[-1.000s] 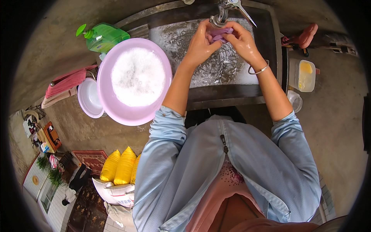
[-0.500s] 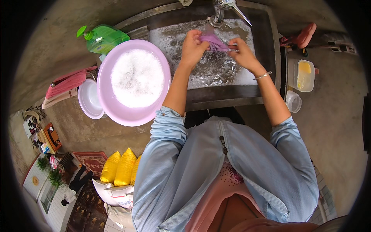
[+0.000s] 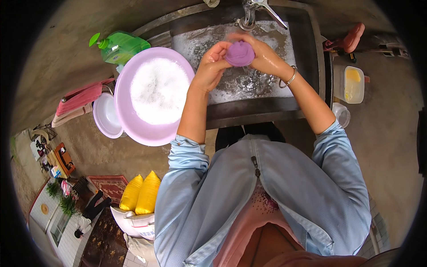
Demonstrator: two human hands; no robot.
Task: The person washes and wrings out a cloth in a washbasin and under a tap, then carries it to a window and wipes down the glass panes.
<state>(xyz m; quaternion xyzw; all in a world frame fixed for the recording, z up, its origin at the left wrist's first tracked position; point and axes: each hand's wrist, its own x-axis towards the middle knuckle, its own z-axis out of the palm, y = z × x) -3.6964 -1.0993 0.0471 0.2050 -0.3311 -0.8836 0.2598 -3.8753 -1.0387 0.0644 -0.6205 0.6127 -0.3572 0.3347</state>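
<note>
Over the sink (image 3: 262, 112), a small purple cloth (image 3: 240, 54) is bunched into a rounded wad between my hands. My left hand (image 3: 212, 66) grips its left side, with thumb and fingers against the fabric. From the right and behind, my right hand (image 3: 267, 55) is closed around the cloth; some of its fingers are hidden or blurred. Foamy water lies in the sink under both hands. Just beyond them stands a metal faucet (image 3: 247, 18) with its lever angled to the right.
Left of the sink is a lilac basin (image 3: 153, 137) of white suds, with a green pump bottle (image 3: 123, 46) behind it. A smaller white basin (image 3: 106, 116) and a pink towel (image 3: 82, 99) are farther left. A clear tub (image 3: 354, 91) and a jar (image 3: 341, 115) are at the right.
The purple cloth was stretched between my hands nearer the faucet. Now it is gathered into a wad, my hands are closer together, and my right hand has moved left around it.
</note>
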